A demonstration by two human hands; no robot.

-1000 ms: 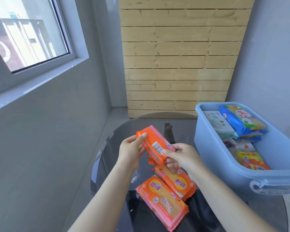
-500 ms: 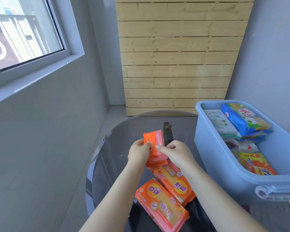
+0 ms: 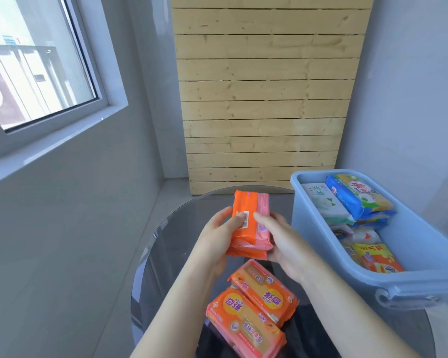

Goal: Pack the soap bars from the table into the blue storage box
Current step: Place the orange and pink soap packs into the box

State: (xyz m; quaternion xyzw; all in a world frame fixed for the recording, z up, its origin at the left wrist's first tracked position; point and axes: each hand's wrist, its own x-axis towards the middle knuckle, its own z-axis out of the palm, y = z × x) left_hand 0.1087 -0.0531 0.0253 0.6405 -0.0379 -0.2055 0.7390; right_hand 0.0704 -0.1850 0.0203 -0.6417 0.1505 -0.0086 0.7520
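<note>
Both hands hold an orange and pink soap pack [image 3: 248,215] upright above the round glass table [image 3: 171,244], barcode side facing me. My left hand [image 3: 217,239] grips its left edge and my right hand [image 3: 282,241] grips its right edge. Two more orange soap packs lie flat on the table below: one [image 3: 263,290] nearer the hands, one [image 3: 243,324] closer to me. The blue storage box [image 3: 318,244] stands on the table at the right and holds several wrapped soap bars, among them a blue pack [image 3: 357,197] and a white pack [image 3: 323,202].
A grey wall with a window [image 3: 34,73] runs along the left. A wooden slat panel [image 3: 264,99] stands behind the table. The box's latch handle [image 3: 398,298] juts out at its near end.
The held soap pack has turned from tilted to upright and lifted slightly. Both hands shifted with it, and the camera view dropped a little.
</note>
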